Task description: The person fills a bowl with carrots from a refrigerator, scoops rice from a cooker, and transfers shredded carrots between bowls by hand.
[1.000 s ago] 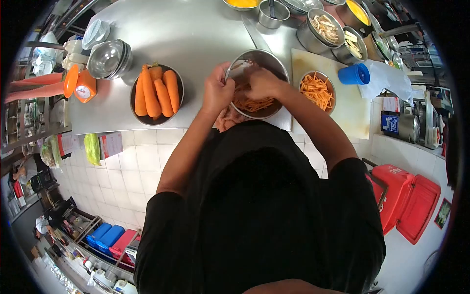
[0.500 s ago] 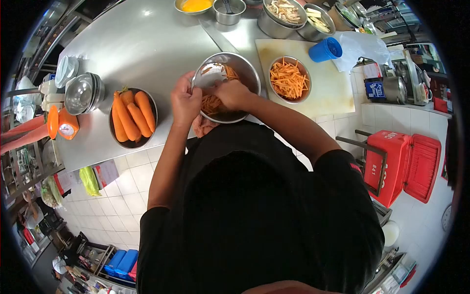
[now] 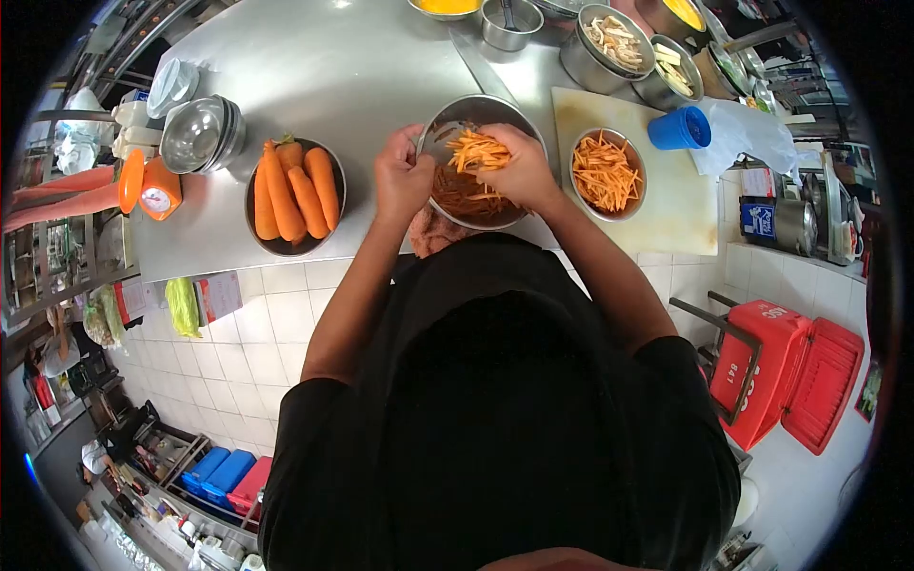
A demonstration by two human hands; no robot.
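Observation:
My left hand grips the left rim of a metal mixing bowl at the table's near edge. Inside the bowl, my right hand is closed on a bunch of carrot strips, lifted above more strips lying at the bottom. A smaller metal bowl to the right holds a heap of carrot strips. On the left, several whole carrots lie in another metal bowl.
A knife lies beyond the mixing bowl. The smaller bowl and a blue cup stand on a cutting board. Stacked metal bowls and an orange scale are at left. Pots of cut food line the back.
My right hand has come up out of the bowl's bottom with a bunch of carrot strips. The whole view has shifted, so the table things appear farther right.

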